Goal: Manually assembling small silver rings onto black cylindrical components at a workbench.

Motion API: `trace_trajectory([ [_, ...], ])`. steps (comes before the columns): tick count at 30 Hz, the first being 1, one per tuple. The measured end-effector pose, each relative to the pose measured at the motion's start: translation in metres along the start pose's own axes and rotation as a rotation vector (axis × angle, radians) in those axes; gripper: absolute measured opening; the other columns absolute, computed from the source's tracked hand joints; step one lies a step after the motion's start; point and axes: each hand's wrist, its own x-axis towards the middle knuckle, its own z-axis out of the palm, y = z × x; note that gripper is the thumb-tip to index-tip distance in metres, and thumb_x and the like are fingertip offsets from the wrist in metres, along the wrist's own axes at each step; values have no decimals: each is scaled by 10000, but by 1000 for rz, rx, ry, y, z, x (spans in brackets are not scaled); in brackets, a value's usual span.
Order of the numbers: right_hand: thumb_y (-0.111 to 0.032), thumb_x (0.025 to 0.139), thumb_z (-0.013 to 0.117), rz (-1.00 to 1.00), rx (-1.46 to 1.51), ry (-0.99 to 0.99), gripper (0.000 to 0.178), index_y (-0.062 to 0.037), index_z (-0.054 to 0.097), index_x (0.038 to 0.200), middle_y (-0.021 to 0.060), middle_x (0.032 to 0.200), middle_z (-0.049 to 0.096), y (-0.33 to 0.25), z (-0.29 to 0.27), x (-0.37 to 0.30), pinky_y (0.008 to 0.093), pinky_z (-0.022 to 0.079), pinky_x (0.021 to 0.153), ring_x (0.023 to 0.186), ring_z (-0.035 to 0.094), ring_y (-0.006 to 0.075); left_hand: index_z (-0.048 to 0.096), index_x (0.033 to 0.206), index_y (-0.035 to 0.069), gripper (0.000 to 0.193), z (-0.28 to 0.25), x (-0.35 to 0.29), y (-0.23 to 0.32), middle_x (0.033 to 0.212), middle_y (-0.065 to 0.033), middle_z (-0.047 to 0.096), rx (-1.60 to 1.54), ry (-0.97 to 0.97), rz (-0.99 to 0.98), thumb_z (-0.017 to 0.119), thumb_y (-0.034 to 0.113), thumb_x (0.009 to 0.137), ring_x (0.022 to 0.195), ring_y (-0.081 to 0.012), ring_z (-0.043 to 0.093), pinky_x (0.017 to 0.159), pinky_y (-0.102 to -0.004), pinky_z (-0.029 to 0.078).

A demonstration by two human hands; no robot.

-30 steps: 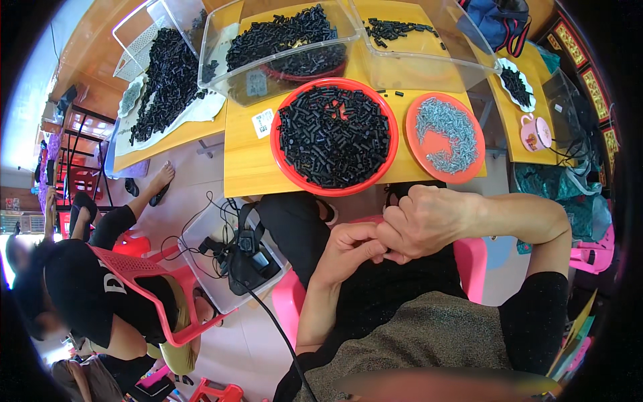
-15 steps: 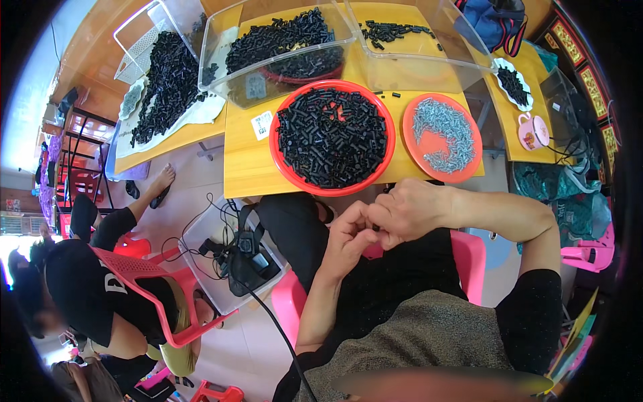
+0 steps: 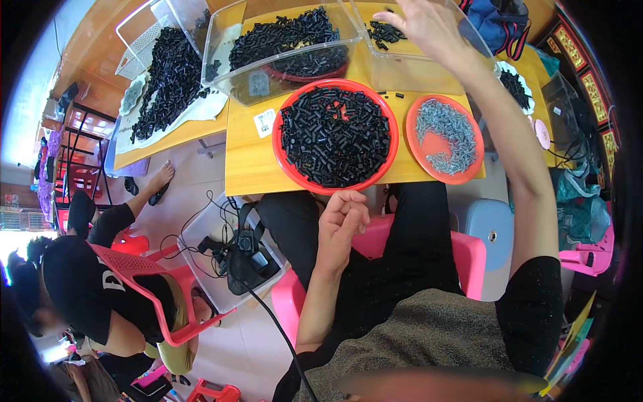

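Hovering upper right: right hand (image 3: 429, 30) spread above clear plastic bin (image 3: 415, 72) | mid-frame: left hand (image 3: 343, 218) curled, contents hidden | red basin (image 3: 276, 144), orange plate (image 3: 435, 143) presumably grouped for easy reach

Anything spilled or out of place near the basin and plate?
Yes, slightly: two small black pieces lie loose on the yellow table, between the red basin and right-hand clear bin. They look stray because similar ones are heaped in the basin. I see no silvery pieces off the orange plate.
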Motion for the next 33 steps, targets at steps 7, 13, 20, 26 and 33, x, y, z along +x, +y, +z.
trace_trajectory([
  [7,-185,828,611,-165,468,-323,130,-56,614,848,116,802,602,-45,106,-65,400,468,661,787,603,297,513,1027,58,144,-6,4,-2,717,-1,527,-11,67,-27,480,183,963,594,-48,438,527,-173,339],
  [13,-236,737,698,265,393,-614,195,-44,668,721,154,736,648,-63,129,-58,426,482,657,727,634,321,523,1013,64,149,-9,7,-1,711,1,521,-19,122,-25,495,199,959,595,-53,435,540,-179,332],
  [20,-269,706,722,259,257,-597,239,-34,689,734,180,707,656,-73,138,-54,421,493,665,690,649,317,543,1018,47,135,-18,7,-9,750,5,557,-129,146,-10,534,155,937,630,-47,469,575,-179,346],
  [26,-227,756,728,354,1019,-704,202,-26,702,757,72,734,682,-85,82,-103,276,484,630,673,615,101,520,1225,25,319,-6,10,0,923,-22,600,111,360,97,550,100,917,704,-59,522,631,-178,418],
  [33,-243,810,705,856,1512,-995,208,-36,705,834,14,719,653,-108,12,-161,210,453,605,644,580,61,628,1089,-18,235,-2,3,-8,935,-39,612,244,303,138,604,-7,855,752,-85,587,674,-191,475],
])
